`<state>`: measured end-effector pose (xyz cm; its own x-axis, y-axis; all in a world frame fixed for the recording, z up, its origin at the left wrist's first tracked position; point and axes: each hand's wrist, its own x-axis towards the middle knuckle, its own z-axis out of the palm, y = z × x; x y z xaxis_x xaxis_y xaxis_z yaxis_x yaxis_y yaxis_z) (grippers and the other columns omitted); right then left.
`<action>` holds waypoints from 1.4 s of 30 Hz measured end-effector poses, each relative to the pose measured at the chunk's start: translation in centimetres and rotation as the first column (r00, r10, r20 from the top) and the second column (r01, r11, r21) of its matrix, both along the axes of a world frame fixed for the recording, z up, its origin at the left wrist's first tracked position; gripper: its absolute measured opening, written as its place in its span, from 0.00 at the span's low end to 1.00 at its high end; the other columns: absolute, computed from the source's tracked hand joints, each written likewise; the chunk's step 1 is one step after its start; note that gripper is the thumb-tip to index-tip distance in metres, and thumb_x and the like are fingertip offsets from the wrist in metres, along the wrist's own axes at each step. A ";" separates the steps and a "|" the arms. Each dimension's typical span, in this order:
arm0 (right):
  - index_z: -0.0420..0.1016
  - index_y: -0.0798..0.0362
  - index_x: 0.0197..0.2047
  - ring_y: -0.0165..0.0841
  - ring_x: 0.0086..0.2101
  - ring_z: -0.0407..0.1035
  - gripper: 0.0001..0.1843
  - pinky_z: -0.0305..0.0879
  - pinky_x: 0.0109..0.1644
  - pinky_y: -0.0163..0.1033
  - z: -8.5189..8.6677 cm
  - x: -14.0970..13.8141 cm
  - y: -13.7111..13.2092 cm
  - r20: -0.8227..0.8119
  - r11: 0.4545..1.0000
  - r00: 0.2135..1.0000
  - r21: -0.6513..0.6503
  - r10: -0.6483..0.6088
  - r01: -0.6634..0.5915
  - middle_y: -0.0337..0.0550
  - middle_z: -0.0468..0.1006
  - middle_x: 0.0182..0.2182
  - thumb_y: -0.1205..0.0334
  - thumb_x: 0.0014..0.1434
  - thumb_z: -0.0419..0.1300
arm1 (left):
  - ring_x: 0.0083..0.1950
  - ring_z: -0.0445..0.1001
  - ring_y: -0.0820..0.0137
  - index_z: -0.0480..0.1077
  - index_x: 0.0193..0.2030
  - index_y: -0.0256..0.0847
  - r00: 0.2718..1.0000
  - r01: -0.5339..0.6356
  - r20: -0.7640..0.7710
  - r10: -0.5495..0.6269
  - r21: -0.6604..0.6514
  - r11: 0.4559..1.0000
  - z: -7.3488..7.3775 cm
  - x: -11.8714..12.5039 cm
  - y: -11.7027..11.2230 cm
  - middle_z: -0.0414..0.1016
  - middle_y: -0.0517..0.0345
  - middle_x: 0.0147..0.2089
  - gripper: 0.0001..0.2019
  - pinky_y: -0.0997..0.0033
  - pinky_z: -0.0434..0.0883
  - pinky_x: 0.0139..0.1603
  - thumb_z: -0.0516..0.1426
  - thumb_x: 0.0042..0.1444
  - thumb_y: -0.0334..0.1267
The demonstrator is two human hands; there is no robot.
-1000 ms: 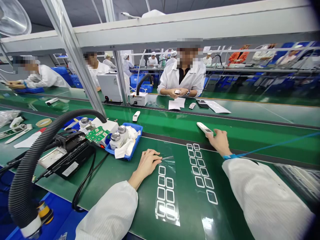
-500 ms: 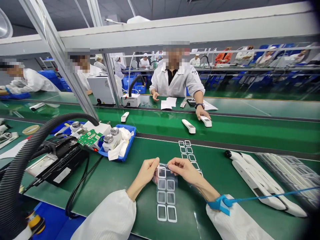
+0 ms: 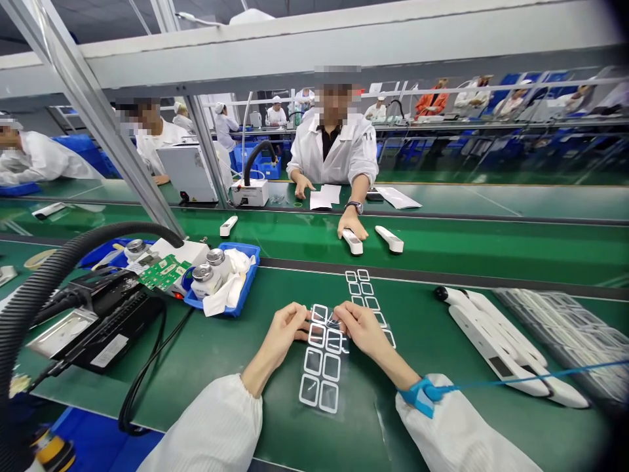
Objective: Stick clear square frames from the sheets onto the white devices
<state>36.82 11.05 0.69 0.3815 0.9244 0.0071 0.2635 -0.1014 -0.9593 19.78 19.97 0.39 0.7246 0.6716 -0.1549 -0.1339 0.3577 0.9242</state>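
A clear sheet of white rounded square frames (image 3: 313, 362) is held up over the green table in front of me. My left hand (image 3: 291, 328) pinches its upper left edge between thumb and fingers. At the sheet's upper right, my right hand (image 3: 358, 326) has its fingertips closed, with thin white strips showing beside them; whether they grip a strip or the sheet's edge is hard to make out. Behind my right hand, a second sheet of frames (image 3: 372, 303) lies on the table. A blue wrist strap (image 3: 423, 396) circles my right wrist.
To the right lie white handheld devices (image 3: 496, 347) and a stack of frame sheets (image 3: 565, 328). A blue tray (image 3: 248, 278) with jars and cloths, a black hose (image 3: 29, 308) and a green circuit board (image 3: 164, 272) stand left. Across the belt, a co-worker's hand (image 3: 352, 224) touches a white device.
The held sheet has tilted and risen slightly, and my right hand has shifted down its right side. Across the belt, the co-worker's hand has moved left onto another white device.
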 end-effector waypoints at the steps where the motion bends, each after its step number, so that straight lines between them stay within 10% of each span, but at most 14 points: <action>1: 0.68 0.55 0.26 0.26 0.19 0.56 0.24 0.51 0.24 0.34 0.1 -0.2 -0.1 -0.016 1.000 1.000 0.010 0.015 -0.014 0.36 0.65 0.16 0.43 0.60 0.53 | 0.35 0.77 0.65 0.70 0.35 0.32 1.000 0.025 0.009 -0.025 -0.012 1.000 0.1 -0.1 0.0 0.75 0.45 0.40 0.25 0.68 0.75 0.33 0.61 0.53 0.58; 15: 0.65 0.54 0.25 0.23 0.16 0.53 0.23 0.46 0.21 0.32 0.7 -1.9 -0.5 -0.341 0.998 0.938 0.009 0.062 -0.063 0.34 0.64 0.16 0.42 0.53 0.63 | 0.20 0.66 0.75 0.77 0.31 0.31 0.997 -0.072 -0.051 0.065 -0.165 0.984 1.3 -0.5 -0.3 0.72 0.53 0.23 0.20 0.79 0.62 0.18 0.68 0.44 0.50; 23: 0.76 0.55 0.35 0.33 0.34 0.68 0.16 0.60 0.38 0.37 -1.8 -0.4 0.7 0.065 0.997 0.998 0.073 -0.017 0.012 0.44 0.76 0.33 0.50 0.59 0.57 | 0.22 0.65 0.76 0.75 0.30 0.32 0.960 -0.204 -0.143 0.240 0.229 0.952 -1.3 0.9 0.1 0.72 0.54 0.26 0.22 0.79 0.62 0.21 0.61 0.50 0.55; 31: 0.71 0.54 0.30 0.31 0.30 0.63 0.12 0.59 0.36 0.38 -0.8 -1.1 0.5 0.162 0.990 0.987 0.139 0.015 -0.038 0.40 0.70 0.28 0.56 0.62 0.56 | 0.25 0.70 0.72 0.74 0.32 0.34 0.961 -0.102 -0.187 0.203 0.443 0.891 -1.9 0.5 -0.6 0.73 0.55 0.29 0.20 0.75 0.69 0.25 0.55 0.59 0.52; 38: 0.68 0.53 0.33 0.32 0.35 0.64 0.09 0.59 0.43 0.41 0.3 -2.1 -0.7 0.389 0.892 0.920 0.434 -0.056 -0.129 0.42 0.71 0.31 0.64 0.66 0.53 | 0.25 0.70 0.70 0.75 0.31 0.32 0.951 -0.214 -0.175 0.254 0.219 0.952 -1.9 1.0 0.0 0.72 0.53 0.27 0.26 0.72 0.72 0.26 0.59 0.51 0.60; 42: 0.69 0.52 0.52 0.34 0.40 0.68 0.13 0.61 0.44 0.41 -0.8 -1.6 -0.3 0.247 0.943 0.965 0.333 -0.084 -0.003 0.44 0.74 0.40 0.62 0.64 0.55 | 0.27 0.71 0.69 0.75 0.30 0.32 0.947 -0.242 -0.166 0.276 0.198 0.950 -1.7 1.0 0.2 0.73 0.50 0.29 0.29 0.69 0.74 0.26 0.60 0.47 0.63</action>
<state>35.22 10.79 -0.11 0.3632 0.8374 0.4084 0.5051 0.1914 -0.8416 20.81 20.16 -1.35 0.4902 0.8609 -0.1365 -0.0173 0.1662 0.9859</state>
